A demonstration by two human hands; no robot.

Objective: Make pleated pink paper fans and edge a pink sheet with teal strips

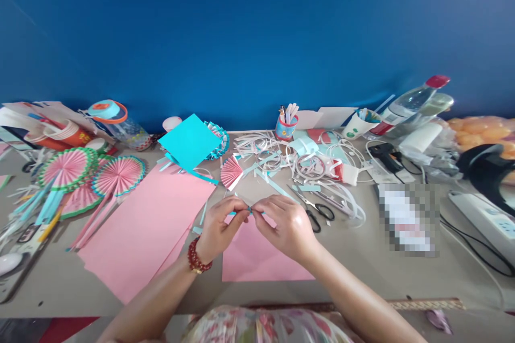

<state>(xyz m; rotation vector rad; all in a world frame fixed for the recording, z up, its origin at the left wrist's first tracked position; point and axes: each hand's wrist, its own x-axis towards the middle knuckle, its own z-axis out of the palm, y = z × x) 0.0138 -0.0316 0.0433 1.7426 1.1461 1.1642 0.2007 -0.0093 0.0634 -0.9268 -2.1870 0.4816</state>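
My left hand (219, 228) and my right hand (284, 225) meet above a small pink paper sheet (257, 262) at the table's near middle. Both pinch the same thin cyan paper strip (250, 209) between thumb and fingertips, the fingers curled tight around it. Most of the strip is hidden by the fingers. A red bead bracelet (196, 258) circles my left wrist. A folded pink paper fan piece (231, 172) lies just beyond the hands.
Large pink sheets (148, 225) lie to the left, with finished pink and teal paper fans (80, 179) beyond them. A cyan sheet (189, 142), paper scraps, scissors (316, 209), a pen cup (285, 127), bottles, a glue gun and a power strip (485, 220) crowd the back and right.
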